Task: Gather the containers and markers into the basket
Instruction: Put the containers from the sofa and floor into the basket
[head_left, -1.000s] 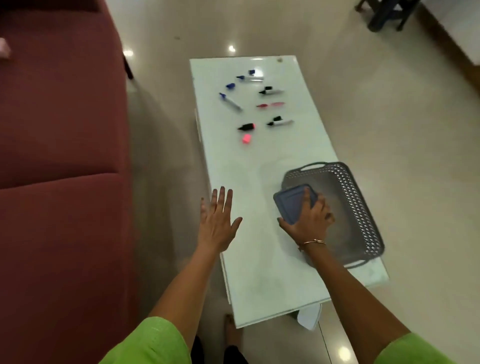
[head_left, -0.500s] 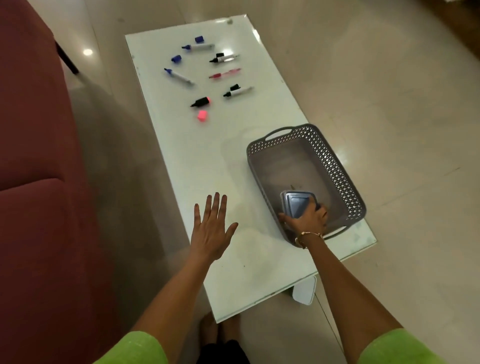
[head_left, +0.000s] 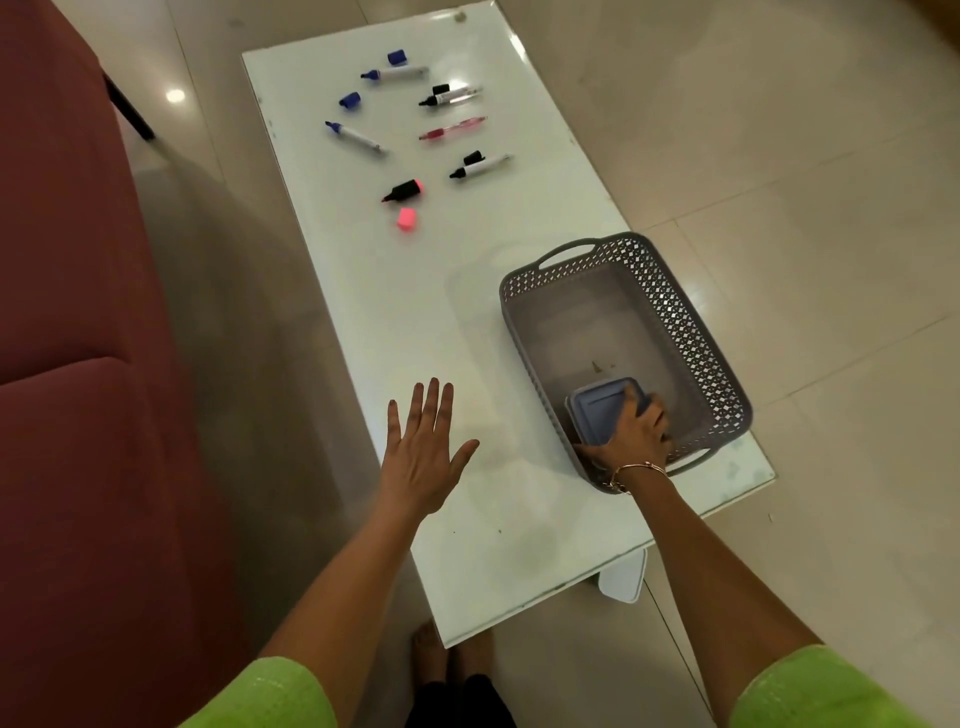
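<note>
A grey perforated basket (head_left: 680, 317) stands on the right side of the white table (head_left: 415, 322). My right hand (head_left: 636, 434) reaches into its near corner and grips a blue-lidded container (head_left: 597, 410) resting low inside. My left hand (head_left: 423, 447) hovers flat over the table's left edge, fingers spread, holding nothing. At the far end lie several uncapped markers: two blue ones (head_left: 356, 136) (head_left: 395, 73), two black ones (head_left: 452, 96) (head_left: 480, 166), a red pen (head_left: 452, 129) and a pink highlighter (head_left: 404, 190), with loose blue caps (head_left: 349, 100) and a pink cap (head_left: 405, 219) beside them.
A maroon sofa (head_left: 67, 338) runs close along the table's left side. Glossy tiled floor (head_left: 805, 182) surrounds the table on the right. My bare feet (head_left: 447, 654) stand at the table's near edge.
My right hand has carried the blue-lidded container from above the basket's near-left rim down into the basket's near corner. My left hand stays spread by the table edge.
</note>
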